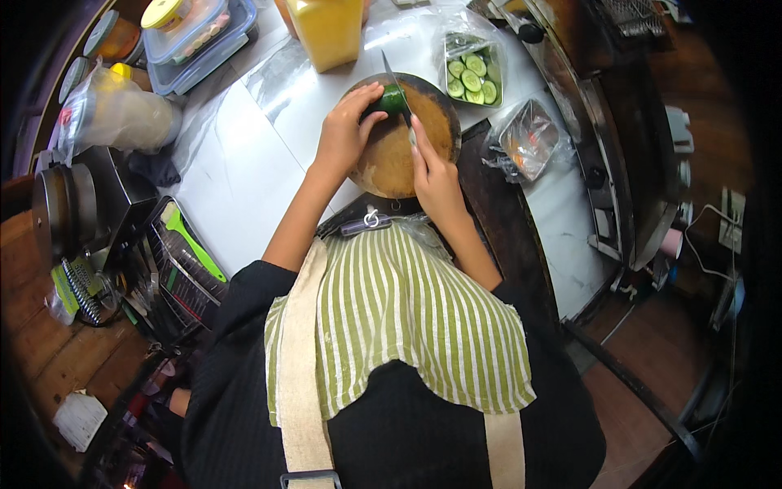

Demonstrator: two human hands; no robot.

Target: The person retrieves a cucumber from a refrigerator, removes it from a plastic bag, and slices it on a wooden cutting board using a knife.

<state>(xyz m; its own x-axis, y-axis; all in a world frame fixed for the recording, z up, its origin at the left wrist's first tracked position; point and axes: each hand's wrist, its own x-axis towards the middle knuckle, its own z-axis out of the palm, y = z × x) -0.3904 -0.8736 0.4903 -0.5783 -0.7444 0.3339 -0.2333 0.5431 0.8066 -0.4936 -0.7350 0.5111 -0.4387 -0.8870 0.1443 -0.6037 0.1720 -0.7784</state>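
Observation:
On a round wooden chopping board (391, 159) lies a dark green cucumber (394, 99), partly hidden under my fingers. My left hand (351, 122) grips it from the left side. A kitchen knife (397, 82) is held in my right hand (435, 162), its blade pointing away from me and lying across the right part of the cucumber. Whether the edge has entered the skin cannot be made out. Beyond the board to the right, a clear plastic-wrapped container (473, 76) holds several cucumber slices (471, 80).
A tall container of yellow liquid (330, 30) stands behind the board. At right lies a plastic bag (530, 140) with red and orange contents. Stacked lidded boxes (192, 43) and a bagged tub (125, 116) sit left. A green-handled brush (192, 241) rests on a rack.

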